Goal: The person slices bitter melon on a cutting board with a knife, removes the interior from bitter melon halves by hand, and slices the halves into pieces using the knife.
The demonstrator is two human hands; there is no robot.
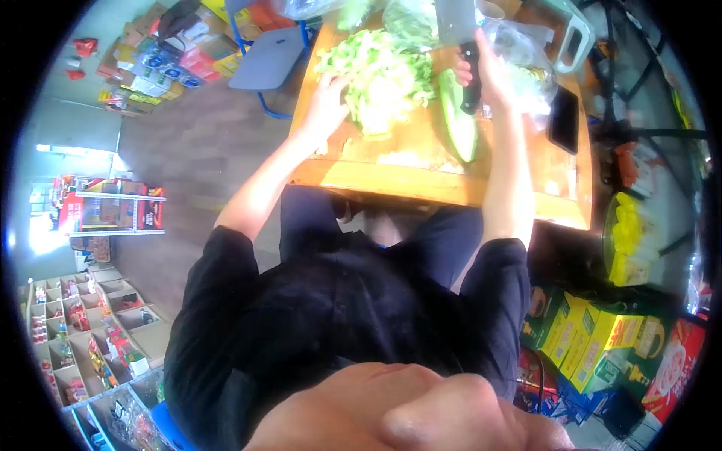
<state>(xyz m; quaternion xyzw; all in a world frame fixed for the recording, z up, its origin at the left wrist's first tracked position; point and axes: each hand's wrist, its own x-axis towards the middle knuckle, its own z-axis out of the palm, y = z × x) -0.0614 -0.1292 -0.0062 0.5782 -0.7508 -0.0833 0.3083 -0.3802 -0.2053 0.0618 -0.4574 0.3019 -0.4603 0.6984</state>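
My right hand point(490, 79) is closed round the black handle of a cleaver point(456, 24), its broad blade pointing away from me above the table. Just left of that hand lies a long green vegetable point(457, 116) that looks like a cut cucumber or squash, pale face up. A heap of chopped light-green vegetable pieces point(383, 79) covers the middle of the wooden table point(391, 174). At the heap's left edge rests my left hand point(329, 109), fingers apart and touching the pieces; some fingertips are hard to make out in the glare.
Clear plastic bags point(519, 52) and a dark phone point(564, 120) lie on the table's right side. More bagged greens point(412, 22) sit at the far edge. A blue-framed chair point(267, 60) stands left of the table. Yellow boxes point(590, 338) are stacked at lower right.
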